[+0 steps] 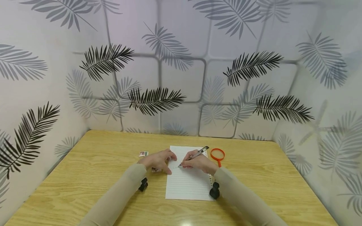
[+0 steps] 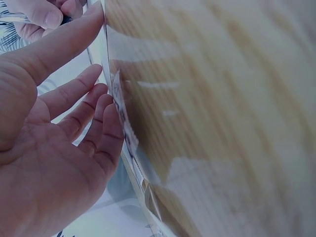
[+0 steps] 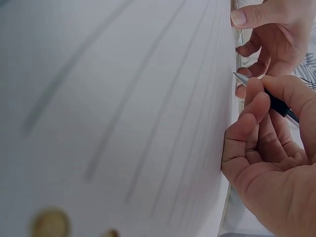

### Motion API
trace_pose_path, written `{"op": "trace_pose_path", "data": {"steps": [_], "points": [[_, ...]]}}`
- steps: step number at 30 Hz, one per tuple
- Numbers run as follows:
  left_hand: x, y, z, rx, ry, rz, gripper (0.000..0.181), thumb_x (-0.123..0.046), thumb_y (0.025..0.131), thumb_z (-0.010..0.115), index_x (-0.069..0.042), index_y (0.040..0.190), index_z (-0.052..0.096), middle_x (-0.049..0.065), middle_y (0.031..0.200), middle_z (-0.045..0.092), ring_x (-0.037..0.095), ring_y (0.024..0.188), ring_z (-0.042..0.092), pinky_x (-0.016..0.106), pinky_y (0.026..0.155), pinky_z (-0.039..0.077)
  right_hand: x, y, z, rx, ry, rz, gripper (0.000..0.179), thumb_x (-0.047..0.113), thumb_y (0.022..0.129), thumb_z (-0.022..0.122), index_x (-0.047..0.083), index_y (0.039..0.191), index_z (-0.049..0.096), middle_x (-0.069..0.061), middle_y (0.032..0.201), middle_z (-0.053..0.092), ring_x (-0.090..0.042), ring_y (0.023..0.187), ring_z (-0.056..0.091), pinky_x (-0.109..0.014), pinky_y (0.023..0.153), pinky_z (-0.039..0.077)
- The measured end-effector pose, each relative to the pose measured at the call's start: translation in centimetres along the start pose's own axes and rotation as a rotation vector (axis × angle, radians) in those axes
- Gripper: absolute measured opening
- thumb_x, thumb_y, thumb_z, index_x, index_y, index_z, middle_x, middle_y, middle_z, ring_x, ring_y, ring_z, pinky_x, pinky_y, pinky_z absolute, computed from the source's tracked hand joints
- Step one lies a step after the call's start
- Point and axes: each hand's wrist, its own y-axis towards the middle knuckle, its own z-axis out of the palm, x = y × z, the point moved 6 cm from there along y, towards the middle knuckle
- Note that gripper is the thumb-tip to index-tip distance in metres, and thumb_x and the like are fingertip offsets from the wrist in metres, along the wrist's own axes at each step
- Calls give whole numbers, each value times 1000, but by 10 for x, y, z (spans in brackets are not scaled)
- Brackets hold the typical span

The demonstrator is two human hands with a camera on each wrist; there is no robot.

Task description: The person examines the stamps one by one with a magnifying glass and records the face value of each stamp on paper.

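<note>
A lined sheet of paper (image 1: 188,188), punched with holes down its right edge, lies on the table. My right hand (image 1: 199,162) rests on the sheet and grips a pen (image 1: 202,151) between thumb and fingers. In the right wrist view the tip of the pen (image 3: 242,78) points down at the paper, touching or just above it. Faint handwriting (image 1: 174,167) shows left of the tip. At the upper left edge of the sheet, my left hand (image 1: 159,159) lies with thumb and fingers spread and loosely bent, holding nothing. Its fingertips (image 2: 112,116) reach the surface.
Right of the sheet lies a red-rimmed magnifying glass (image 1: 219,163). A small printed card (image 1: 143,153) lies behind the left hand, and another small patterned piece (image 1: 156,170) is partly hidden under it. The wooden table (image 1: 85,175) meets a leaf-patterned wall (image 1: 181,119) at the back.
</note>
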Motion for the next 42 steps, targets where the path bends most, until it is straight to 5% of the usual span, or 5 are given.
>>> {"op": "trace_pose_path", "data": {"steps": [42], "points": [[1, 0, 2, 7, -2, 5, 51, -11, 78, 83, -12, 124, 59, 3, 127, 48, 24, 119, 47, 43, 103, 41, -2, 1, 0, 20, -18, -19, 11, 9, 85, 73, 4, 80, 64, 4, 69, 66, -9, 63, 51, -22, 59, 39]]}}
